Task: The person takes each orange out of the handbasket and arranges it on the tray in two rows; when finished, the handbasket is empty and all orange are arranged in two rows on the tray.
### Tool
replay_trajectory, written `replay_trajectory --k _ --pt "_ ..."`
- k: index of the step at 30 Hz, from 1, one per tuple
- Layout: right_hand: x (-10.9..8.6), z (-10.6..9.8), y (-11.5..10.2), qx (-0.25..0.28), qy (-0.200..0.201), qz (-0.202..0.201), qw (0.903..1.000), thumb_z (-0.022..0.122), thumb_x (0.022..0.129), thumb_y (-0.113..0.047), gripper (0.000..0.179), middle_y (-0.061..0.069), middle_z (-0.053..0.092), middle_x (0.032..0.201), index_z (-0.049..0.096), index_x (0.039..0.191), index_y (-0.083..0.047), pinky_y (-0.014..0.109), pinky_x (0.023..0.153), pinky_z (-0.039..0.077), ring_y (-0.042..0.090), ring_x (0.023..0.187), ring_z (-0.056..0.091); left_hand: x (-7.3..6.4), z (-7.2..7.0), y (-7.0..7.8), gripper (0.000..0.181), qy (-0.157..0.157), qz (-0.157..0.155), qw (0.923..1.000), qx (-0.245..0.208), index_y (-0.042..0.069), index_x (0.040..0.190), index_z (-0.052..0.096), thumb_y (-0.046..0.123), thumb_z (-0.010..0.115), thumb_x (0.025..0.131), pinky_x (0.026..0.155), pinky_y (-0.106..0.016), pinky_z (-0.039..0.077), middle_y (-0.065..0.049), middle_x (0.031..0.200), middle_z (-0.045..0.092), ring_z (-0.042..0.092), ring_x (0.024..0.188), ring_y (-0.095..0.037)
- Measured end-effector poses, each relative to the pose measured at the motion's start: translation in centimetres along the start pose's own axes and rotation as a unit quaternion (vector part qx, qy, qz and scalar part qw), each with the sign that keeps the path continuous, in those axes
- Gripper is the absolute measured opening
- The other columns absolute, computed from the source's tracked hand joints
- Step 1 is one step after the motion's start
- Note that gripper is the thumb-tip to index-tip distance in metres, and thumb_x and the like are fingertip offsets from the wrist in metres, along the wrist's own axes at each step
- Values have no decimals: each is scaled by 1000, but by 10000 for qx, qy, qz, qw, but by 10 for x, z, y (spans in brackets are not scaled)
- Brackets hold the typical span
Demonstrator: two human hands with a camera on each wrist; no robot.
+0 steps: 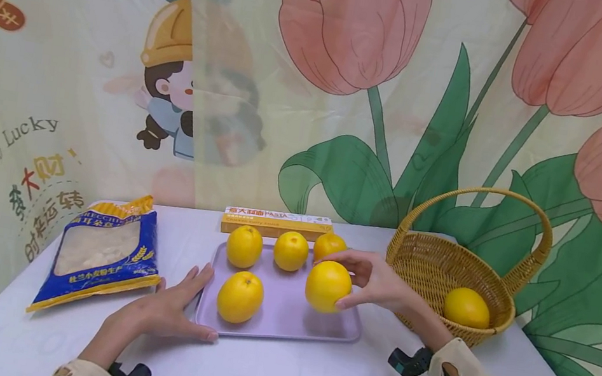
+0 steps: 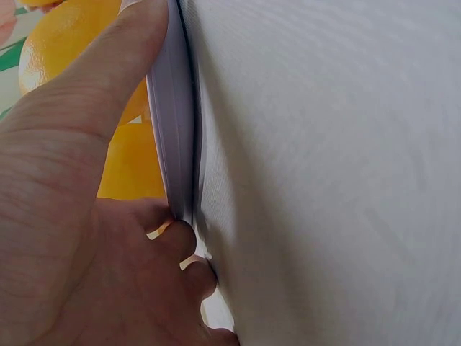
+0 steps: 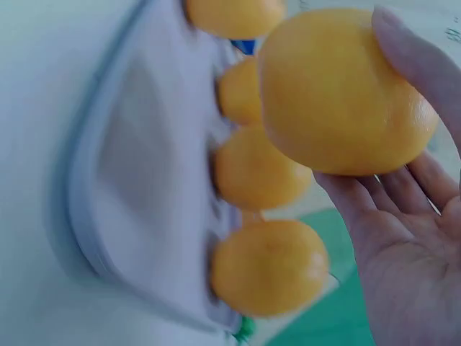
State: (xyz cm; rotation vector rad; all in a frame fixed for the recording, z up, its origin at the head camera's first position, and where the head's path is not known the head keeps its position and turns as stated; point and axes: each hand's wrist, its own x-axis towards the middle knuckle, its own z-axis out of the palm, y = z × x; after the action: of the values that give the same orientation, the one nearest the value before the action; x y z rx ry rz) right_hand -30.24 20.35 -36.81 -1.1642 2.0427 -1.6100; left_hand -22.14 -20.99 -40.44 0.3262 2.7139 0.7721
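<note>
My right hand [image 1: 380, 281] holds an orange [image 1: 328, 287] between thumb and fingers, above the right part of a lilac tray [image 1: 282, 323]. The right wrist view shows this orange [image 3: 346, 94] with the fingers under one side and the thumb on the other. Three oranges stand along the tray's back, the rightmost orange [image 1: 330, 243] partly hidden behind the held one. Another orange [image 1: 240, 297] sits at the tray's front left. My left hand [image 1: 168, 307] rests at the tray's front left corner, its thumb along the front rim and its fingers along the left side.
A wicker basket [image 1: 424, 257] with a tall handle stands to the right, one orange [image 1: 467, 308] inside. Left of the tray lies a blue and yellow pasta bag [image 1: 102, 243]. Behind the tray is a pasta box [image 1: 275, 224], in front of a printed curtain [image 1: 221, 183].
</note>
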Motion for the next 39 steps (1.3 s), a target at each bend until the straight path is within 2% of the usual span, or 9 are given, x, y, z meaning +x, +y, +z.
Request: replay_trajectory --k 4,12,17,25,32,39 --pt "11 17 10 108 124 160 9997 94 80 -2 70 26 68 140 62 142 9 36 105 60 21 121 71 -1 0 -1 137 9 -5 10000 46 6 173 13 65 90 77 119 -83 -10 -25 178 12 9 164 -50" --pt "18 41 22 94 352 350 9987 95 78 0 69 19 71 138 65 140 5 35 106 59 22 124 69 -3 -1 1 137 20 46 10000 60 6 173 13 65 90 77 119 -83 -9 -27 177 12 11 163 -51" --pt "20 51 28 17 403 374 9985 94 78 1 69 20 69 140 65 140 4 35 109 58 31 131 66 -3 -2 1 137 19 43 10000 42 5 173 13 64 91 77 119 -83 -10 -26 177 12 10 164 -50" --pt "18 60 39 16 643 393 9972 95 77 2 72 21 67 144 63 142 5 32 110 55 41 137 61 -5 0 1 136 33 54 10000 35 5 173 14 64 91 77 120 -82 -9 -26 177 13 10 164 -50" --pt "16 64 42 8 712 270 9971 95 78 2 74 22 64 146 60 144 4 31 112 54 41 137 60 -4 -2 2 137 30 55 10000 31 5 173 14 65 90 77 120 -82 -9 -25 178 13 10 164 -49" --pt "14 65 42 -180 761 413 9961 94 81 -2 75 21 61 147 57 146 3 30 112 54 42 137 59 -4 -2 3 135 68 70 9998 147 5 173 15 66 89 78 121 -82 -7 -26 178 14 12 164 -49"
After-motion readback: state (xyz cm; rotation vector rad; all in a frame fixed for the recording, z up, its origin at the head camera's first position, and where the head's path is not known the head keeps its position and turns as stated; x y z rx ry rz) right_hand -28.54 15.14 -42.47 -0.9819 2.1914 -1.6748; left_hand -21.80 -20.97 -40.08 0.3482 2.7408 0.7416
